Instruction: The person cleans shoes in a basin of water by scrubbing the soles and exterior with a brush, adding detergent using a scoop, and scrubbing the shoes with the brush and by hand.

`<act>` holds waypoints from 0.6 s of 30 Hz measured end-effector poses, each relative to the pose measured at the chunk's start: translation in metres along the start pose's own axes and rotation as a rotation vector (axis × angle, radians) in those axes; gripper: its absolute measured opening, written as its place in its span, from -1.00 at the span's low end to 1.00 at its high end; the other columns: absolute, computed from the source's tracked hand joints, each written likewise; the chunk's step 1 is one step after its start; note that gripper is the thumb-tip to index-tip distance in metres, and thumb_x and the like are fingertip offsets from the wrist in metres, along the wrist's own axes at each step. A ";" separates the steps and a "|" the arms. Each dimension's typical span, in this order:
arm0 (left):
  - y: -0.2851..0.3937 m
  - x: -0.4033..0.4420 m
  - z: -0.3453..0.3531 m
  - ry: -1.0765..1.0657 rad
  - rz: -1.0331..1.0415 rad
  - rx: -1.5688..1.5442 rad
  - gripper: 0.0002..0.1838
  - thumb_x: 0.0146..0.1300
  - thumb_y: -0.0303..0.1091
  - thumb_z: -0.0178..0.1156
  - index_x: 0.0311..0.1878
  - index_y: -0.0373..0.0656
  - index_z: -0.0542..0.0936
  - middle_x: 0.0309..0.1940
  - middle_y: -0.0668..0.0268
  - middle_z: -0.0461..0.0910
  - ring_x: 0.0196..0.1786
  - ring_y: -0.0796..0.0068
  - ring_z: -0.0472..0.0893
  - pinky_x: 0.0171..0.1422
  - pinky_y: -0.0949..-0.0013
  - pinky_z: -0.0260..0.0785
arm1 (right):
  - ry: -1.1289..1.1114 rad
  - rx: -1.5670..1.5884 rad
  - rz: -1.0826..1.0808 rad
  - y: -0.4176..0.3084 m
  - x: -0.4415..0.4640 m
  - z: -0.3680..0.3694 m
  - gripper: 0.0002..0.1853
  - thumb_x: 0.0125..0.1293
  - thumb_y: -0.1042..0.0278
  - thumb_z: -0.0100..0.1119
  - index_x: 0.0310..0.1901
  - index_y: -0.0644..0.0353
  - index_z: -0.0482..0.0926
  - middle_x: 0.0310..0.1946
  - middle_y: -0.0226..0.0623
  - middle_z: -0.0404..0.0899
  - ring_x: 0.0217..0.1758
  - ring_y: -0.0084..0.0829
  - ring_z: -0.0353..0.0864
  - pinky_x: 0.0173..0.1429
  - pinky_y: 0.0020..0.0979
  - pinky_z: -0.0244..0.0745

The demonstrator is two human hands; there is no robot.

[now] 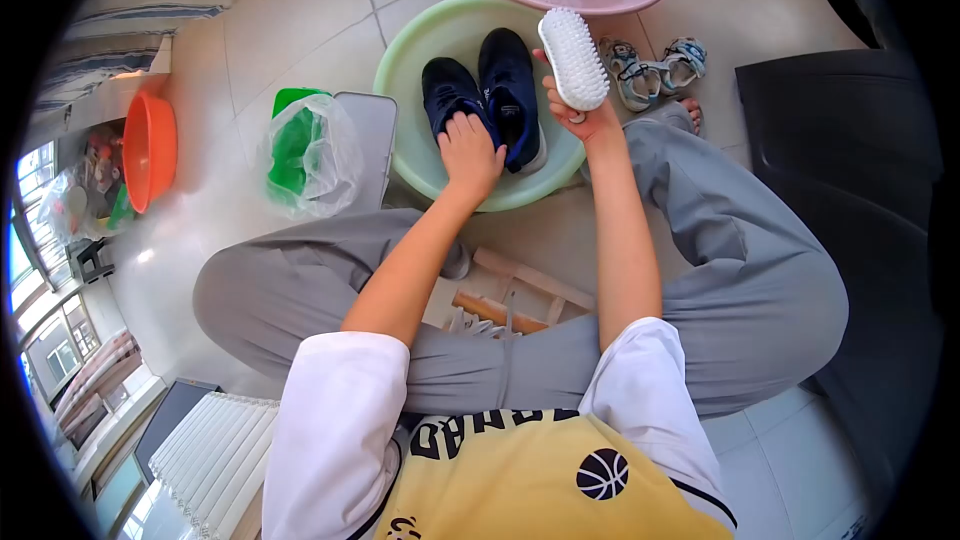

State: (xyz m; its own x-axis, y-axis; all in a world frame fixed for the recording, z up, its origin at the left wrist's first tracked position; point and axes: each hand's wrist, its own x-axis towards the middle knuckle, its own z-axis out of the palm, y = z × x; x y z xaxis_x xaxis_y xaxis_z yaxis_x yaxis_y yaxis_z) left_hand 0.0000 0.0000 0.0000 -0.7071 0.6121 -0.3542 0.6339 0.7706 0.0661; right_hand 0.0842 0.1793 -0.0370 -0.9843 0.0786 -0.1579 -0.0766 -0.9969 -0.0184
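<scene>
Two dark blue shoes stand side by side in a pale green basin [412, 155], the left shoe [446, 86] and the right shoe [507, 75]. My left hand [470, 156] rests on the heel end of the left shoe, fingers apart and slightly bent. Raised at the basin's right side, my right hand [585, 121] is closed round a white brush [572, 58], whose bristles face up toward the camera. The fingers of my right hand are partly hidden behind the brush.
A pink basin [600, 6] with suds sits beyond the green one. Sandals [640, 80] lie to its right. On the left are a green bin with a plastic bag [325, 165] and an orange basin [150, 152]. A wooden stool [530, 275] lies between my legs.
</scene>
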 end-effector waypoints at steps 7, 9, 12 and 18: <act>-0.025 0.063 0.013 -0.463 -0.019 -0.221 -0.59 -0.10 -0.19 0.28 -0.23 -0.30 0.57 -0.24 -0.03 0.58 -0.09 0.08 0.56 0.01 0.25 0.40 | 0.040 -0.101 -0.063 -0.007 -0.002 0.032 -0.55 0.30 0.18 -0.12 0.15 0.24 0.29 -0.62 -0.38 0.36 -0.77 -0.66 0.10 -0.73 -0.64 0.03; -0.052 0.068 -0.005 -0.512 0.056 -0.313 -0.65 -0.10 -0.22 0.30 -0.35 -0.35 0.57 -0.31 0.03 0.59 -0.17 0.16 0.59 -0.11 0.32 0.40 | -0.088 -0.041 -0.051 -0.008 -0.002 0.032 -0.54 0.31 0.17 -0.13 0.16 0.25 0.28 -0.59 -0.34 0.37 -0.75 -0.66 0.12 -0.73 -0.63 0.03; -0.086 0.049 -0.044 -0.620 -0.136 -0.753 -0.72 0.02 -0.24 0.25 -0.34 -0.28 0.51 -0.43 0.29 0.52 -0.35 0.40 0.53 -0.24 0.35 0.36 | -0.021 -0.024 -0.068 -0.004 -0.001 0.036 -0.52 0.31 0.18 -0.13 0.18 0.29 0.22 -0.64 -0.44 0.20 -0.77 -0.66 0.04 -0.74 -0.63 0.00; -0.094 0.028 -0.013 -0.519 -0.526 -1.886 -0.72 -0.05 -0.33 0.00 -0.27 -0.29 0.48 -0.29 0.17 0.59 -0.25 0.26 0.56 -0.02 0.29 0.40 | -0.072 -0.012 -0.033 0.002 0.002 0.040 -0.52 0.30 0.24 -0.12 0.20 0.28 0.21 -0.65 -0.43 0.18 -0.76 -0.66 0.07 -0.73 -0.63 0.01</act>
State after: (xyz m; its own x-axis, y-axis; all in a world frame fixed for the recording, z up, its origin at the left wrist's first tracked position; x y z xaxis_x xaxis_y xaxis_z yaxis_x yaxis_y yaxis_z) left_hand -0.0837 -0.0534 -0.0043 -0.3210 0.4767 -0.8184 -0.8583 0.2190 0.4641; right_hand 0.0761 0.1777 0.0025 -0.9902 0.1106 -0.0853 -0.1080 -0.9935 -0.0347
